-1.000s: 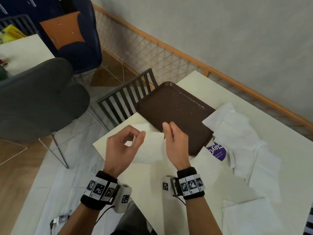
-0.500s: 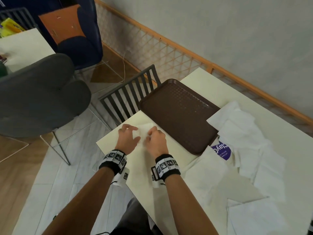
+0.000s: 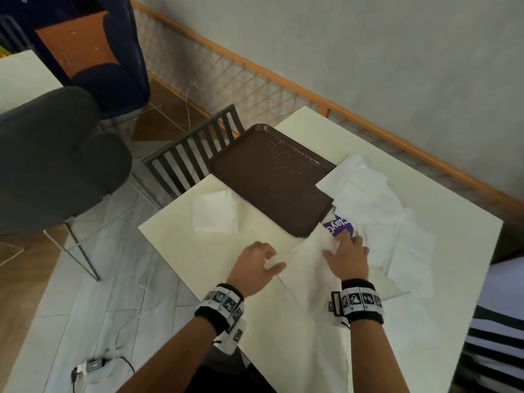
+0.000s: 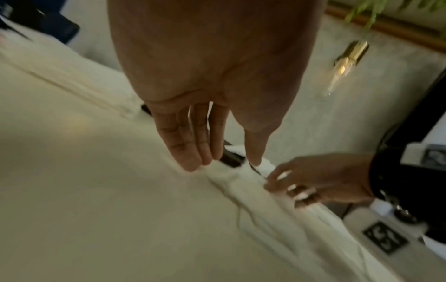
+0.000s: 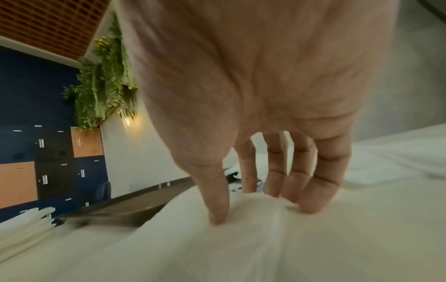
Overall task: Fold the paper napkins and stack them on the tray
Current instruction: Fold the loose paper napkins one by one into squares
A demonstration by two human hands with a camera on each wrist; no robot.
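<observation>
A sec ago both hands were pressing a small napkin flat near the table's left corner; now that folded napkin lies alone on the table, well beyond the left fingertips & just beside the brown tray, not on it. Tray is bare, so nothing is stacked yet; both hands have shifted right to start on the next sheet. Right hand is palm down on a loose napkin, fingers spread a little & bent at the tips, thumb & fingertips digging into the paper so it bunches up between them; looks like a gather, not a firm pinch yet. Left hand hovers just left of that sheet's edge, fingers straight & close together, thumb apart, holding nothing; whether the tips touch paper I can't tell, view is blurred. Beyond the right fingertips sit a purple-print pack & a heap of unfolded napkins. Most of the task is prob. still ahead.
</observation>
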